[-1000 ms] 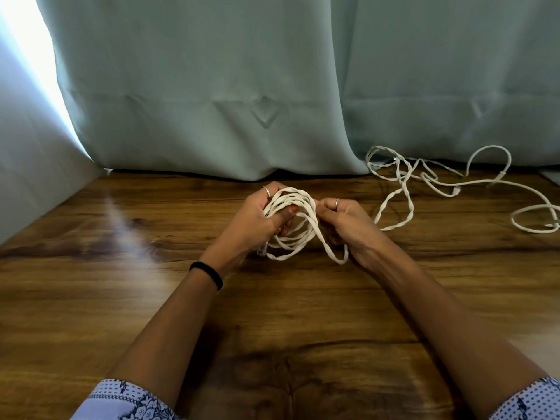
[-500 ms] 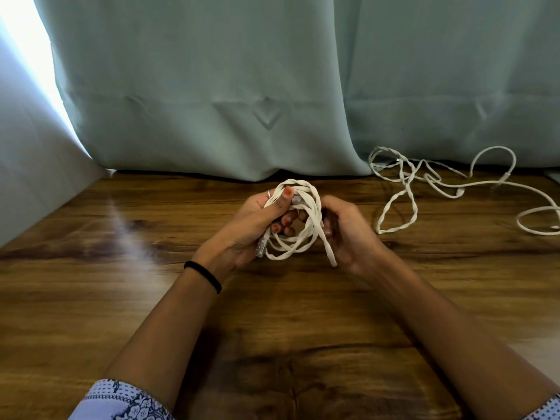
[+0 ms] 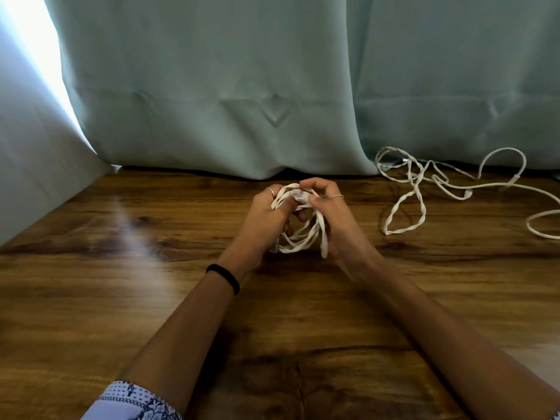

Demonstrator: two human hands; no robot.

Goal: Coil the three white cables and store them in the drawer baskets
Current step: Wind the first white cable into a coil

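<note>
1. While both hands meet over the middle of the wooden counter (image 3: pixel 91 298), they hold one coiled white cable (image 3: pixel 298 237) between them, just in front of the green curtain (image 3: pixel 212 86).
2. Left hand (image 3: pixel 262 225): its grip is clenched around the coil's left side, fingers curled through the loops, with a ring on one finger and a black band (image 3: pixel 224 277) on the wrist.
3. Right hand (image 3: pixel 330 213): its grip pinches the cable at the top of the coil, thumb and fingers bent over the strands; a thin ring shows on one finger.
4. The coil's lower loops hang down between the two palms, close to the counter; whether they touch it is unclear.
5. To the right of the coil, well apart from it, loose white cables (image 3: pixel 424 192) lie tangled on the counter at the foot of the curtain, one stretch twisted like a braid.
6. A patterned sleeve (image 3: pixel 133 401) shows at the near edge, left of the coil.
</note>
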